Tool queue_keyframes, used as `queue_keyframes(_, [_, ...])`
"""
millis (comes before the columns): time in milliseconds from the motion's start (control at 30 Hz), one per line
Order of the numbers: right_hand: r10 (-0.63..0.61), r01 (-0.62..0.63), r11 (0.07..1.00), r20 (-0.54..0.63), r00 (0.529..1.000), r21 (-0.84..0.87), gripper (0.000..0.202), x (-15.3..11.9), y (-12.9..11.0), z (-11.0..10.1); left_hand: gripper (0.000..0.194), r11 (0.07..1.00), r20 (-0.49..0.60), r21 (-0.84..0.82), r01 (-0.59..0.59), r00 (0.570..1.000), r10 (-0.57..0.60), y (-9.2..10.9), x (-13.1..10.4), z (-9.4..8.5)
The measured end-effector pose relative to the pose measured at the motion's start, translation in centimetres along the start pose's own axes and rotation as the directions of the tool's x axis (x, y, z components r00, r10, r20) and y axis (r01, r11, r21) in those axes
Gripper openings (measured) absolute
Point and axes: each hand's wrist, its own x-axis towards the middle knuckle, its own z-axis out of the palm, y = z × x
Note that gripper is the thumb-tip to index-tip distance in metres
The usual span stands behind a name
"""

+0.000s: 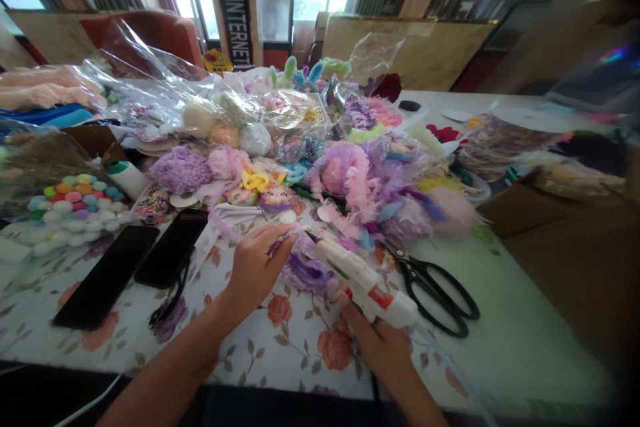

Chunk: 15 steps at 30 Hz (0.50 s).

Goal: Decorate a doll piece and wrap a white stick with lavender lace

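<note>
A white glue gun [350,268] with a red patch on its side is gripped by my right hand [375,340]. Its dark nozzle points up and left, close to the fingers of my left hand [259,265]. Those fingers are pinched on a fluffy purple yarn piece [281,245], partly hidden behind them. Below the gun's nozzle lies a looped purple strand [310,272] on the flowered tablecloth [279,309]. Just beyond my hands sit small doll heads [277,197] with painted faces.
Large black-handled scissors [440,290] lie right of the glue gun. Two black phones [107,277] rest at the left, beside a bag of coloured pom-poms [75,210]. Pink and purple yarn [345,170] and plastic bags pile up behind. A cardboard box [545,267] stands at right.
</note>
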Motion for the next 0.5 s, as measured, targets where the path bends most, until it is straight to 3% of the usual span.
queue_keyframes(267, [0.029, -0.029, 0.999, 0.008, 1.000, -0.029, 0.044, -0.01, -0.31, -0.19, 0.021, 0.999, 0.008, 0.000, 0.035, 0.999, -0.035, 0.12, 0.01, -0.13])
queue_keyframes(500, [-0.016, 0.016, 0.998, -0.008, 1.000, -0.065, 0.043, -0.07, -0.29, -0.11, 0.021, 0.997, 0.038, -0.025, 0.068, 0.997, -0.067, 0.20, 0.07, -0.08])
